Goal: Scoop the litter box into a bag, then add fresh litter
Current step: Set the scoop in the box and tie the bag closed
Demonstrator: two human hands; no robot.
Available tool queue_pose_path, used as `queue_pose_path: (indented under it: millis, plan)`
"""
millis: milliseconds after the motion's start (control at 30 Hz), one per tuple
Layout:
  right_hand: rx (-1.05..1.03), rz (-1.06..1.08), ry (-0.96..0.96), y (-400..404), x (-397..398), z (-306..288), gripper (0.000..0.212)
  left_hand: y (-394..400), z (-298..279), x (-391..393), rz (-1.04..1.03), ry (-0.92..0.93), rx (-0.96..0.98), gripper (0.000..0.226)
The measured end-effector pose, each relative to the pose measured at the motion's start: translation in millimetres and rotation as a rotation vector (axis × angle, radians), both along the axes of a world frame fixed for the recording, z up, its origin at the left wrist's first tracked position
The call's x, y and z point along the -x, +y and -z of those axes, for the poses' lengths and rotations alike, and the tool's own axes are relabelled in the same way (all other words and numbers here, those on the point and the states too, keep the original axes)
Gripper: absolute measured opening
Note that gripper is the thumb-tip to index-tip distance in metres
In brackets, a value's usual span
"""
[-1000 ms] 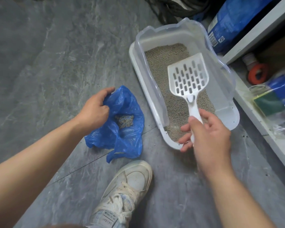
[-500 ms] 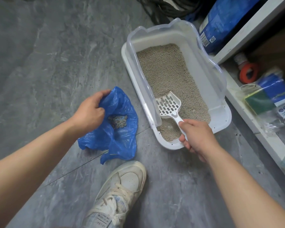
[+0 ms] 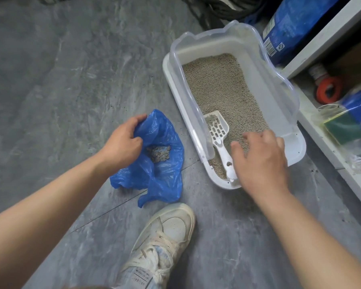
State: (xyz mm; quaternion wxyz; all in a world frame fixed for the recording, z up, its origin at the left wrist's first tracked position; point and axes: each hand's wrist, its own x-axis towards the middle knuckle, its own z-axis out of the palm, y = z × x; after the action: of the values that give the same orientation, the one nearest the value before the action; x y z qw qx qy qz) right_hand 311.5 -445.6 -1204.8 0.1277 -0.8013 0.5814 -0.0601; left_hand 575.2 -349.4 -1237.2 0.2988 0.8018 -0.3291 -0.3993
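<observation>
I see the white scoop (image 3: 218, 140) lying in the litter box (image 3: 296, 155), handle on its near rim. My right hand (image 3: 261, 161) hovers there, fingers relaxed; my left hand (image 3: 123, 146) grips the blue bag (image 3: 163, 180) beside the box.

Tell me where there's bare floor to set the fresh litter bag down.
Bare floor lies open left of the litter box and beyond the blue bag. A smaller patch sits between the shoe and the right arm. Crowded: the shelf hugs the box's right side, cables lie behind it.
</observation>
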Motion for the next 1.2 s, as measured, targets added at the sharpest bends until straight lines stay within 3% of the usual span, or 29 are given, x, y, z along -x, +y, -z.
queue_pose_path:
  millis: [67, 167, 233, 300, 400, 567, 667, 833, 933, 1100, 1200]
  plan:
    - [0.083, -0.146, -0.204, 34.8, -13.2, -5.7, 0.030, 0.9, 0.0, -0.6, -0.001, 0.002, -0.005, 0.075]
    - [-0.281, -0.300, -0.011, 90.3, -44.5, -0.9, 0.039, 2.6, 1.8, -3.2, -0.007, 0.002, 0.015, 0.075]
    - [-0.493, -0.285, 0.094, 110.0, -60.7, 10.9, 0.052, 2.5, 1.7, -4.5, -0.036, -0.006, 0.031, 0.073]
    - [-0.595, -0.201, 0.071, 116.2, -72.6, 23.8, 0.052, 2.6, 1.7, -5.2, -0.073, 0.018, 0.041, 0.071]
    - [-0.602, -0.024, -0.134, 117.5, -80.2, 42.8, 0.014, 4.4, 1.9, -10.0, -0.149, 0.092, 0.030, 0.069]
    - [-0.448, -0.058, -0.307, 114.0, -88.1, 40.3, 0.018, 7.7, -4.9, -29.3, -0.355, 0.285, 0.078, 0.058]
    - [-0.410, -0.083, -0.418, 103.6, -93.0, 29.2, 0.006, 6.0, -17.9, -38.3, -0.469, 0.376, 0.124, 0.048]
    - [-0.448, -0.106, -0.542, 81.7, -103.9, -11.8, 0.013, -4.0, -57.8, -48.4, -0.471, 0.432, 0.105, 0.045]
    - [-0.523, -0.063, -0.570, 69.3, -107.9, -50.4, 0.030, -8.0, -100.8, -54.8, -0.494, 0.421, 0.113, 0.045]
    - [-0.607, -0.069, -0.608, 58.9, -116.8, -148.5, 0.025, -0.1, -210.1, -65.0, -0.564, 0.483, 0.140, 0.047]
    - [-0.622, -0.055, -0.677, 52.7, -121.0, -229.0, 0.035, 9.8, -286.9, -71.2, -0.609, 0.503, 0.170, 0.040]
